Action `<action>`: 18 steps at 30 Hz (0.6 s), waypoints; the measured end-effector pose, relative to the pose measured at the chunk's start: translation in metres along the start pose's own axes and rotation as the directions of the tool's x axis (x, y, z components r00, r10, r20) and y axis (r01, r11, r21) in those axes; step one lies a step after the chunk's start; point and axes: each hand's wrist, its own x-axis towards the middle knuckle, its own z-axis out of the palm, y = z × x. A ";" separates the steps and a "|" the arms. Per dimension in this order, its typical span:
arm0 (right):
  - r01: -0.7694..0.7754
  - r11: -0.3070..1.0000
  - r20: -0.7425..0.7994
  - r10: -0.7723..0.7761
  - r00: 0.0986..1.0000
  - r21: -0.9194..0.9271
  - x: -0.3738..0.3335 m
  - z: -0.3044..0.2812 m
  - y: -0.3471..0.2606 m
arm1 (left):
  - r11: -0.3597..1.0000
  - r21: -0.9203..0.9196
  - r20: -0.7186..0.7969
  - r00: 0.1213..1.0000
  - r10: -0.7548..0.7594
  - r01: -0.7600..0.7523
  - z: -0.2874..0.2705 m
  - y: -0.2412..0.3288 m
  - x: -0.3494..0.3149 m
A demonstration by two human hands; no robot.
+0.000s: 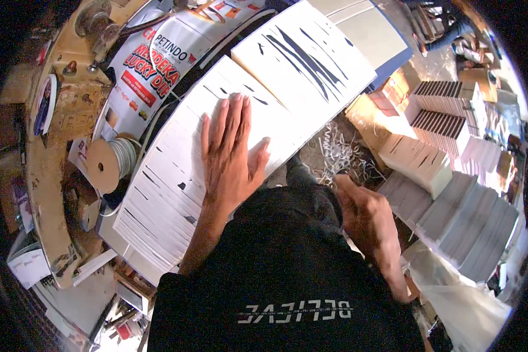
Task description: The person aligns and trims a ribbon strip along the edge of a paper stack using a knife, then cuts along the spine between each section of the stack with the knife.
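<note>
My left hand (227, 161) lies palm down, fingers stretched out, on a long row of packed white paper blocks (158, 176). Dark gaps and slits run between their edges. Against the far end of that row sits a second white block (276, 53), a little apart along a seam and streaked with black gaps. Beside my right thigh, my right hand (369, 220) is held low with its fingers curled in. Whatever it may hold is hidden beneath the hand.
Left of the row are a spool of white cord (108, 164), a printed banner (152, 64) and a curved wooden bench (47, 193). White paper shreds (337, 149) litter the floor. Tall paper stacks (469, 217) stand at right; another person's arm (449, 41) shows at far right.
</note>
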 end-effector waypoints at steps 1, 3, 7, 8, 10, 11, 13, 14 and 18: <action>0.003 1.000 0.004 -0.003 1.000 0.004 0.002 0.006 -0.002 | 1.000 0.004 0.003 1.000 -0.003 0.003 -0.001 0.000 -0.001; 0.163 0.938 -0.164 -0.117 0.980 0.306 0.009 0.028 0.000 | 1.000 0.017 -0.014 1.000 -0.009 0.009 -0.001 -0.001 -0.002; 0.085 0.963 -0.001 -0.087 0.996 0.254 0.024 0.055 -0.005 | 1.000 0.001 -0.015 1.000 0.010 -0.010 0.002 -0.001 0.001; 0.167 0.929 -0.070 -0.152 0.986 0.330 0.026 0.062 -0.002 | 1.000 0.006 -0.013 1.000 0.009 -0.009 0.002 -0.001 0.000; 0.196 0.942 -0.085 -0.179 0.980 0.273 0.026 0.063 -0.002 | 1.000 0.013 -0.013 1.000 0.006 -0.006 0.001 -0.001 0.000; 0.216 0.952 -0.095 -0.200 0.975 0.215 0.027 0.064 -0.004 | 1.000 0.013 -0.018 1.000 0.003 -0.002 0.002 -0.001 0.000; 0.223 0.954 -0.109 -0.205 0.973 0.202 0.030 0.070 -0.003 | 1.000 0.013 -0.020 1.000 -0.004 0.005 0.004 -0.003 -0.002; 0.229 0.955 -0.133 -0.207 0.969 0.187 0.030 0.071 -0.002 | 1.000 0.021 -0.018 1.000 -0.008 0.008 0.004 -0.003 -0.002; 0.231 0.964 -0.158 -0.210 0.965 0.128 0.028 0.071 -0.006 | 0.999 0.034 -0.019 1.000 -0.010 0.010 0.004 -0.004 -0.001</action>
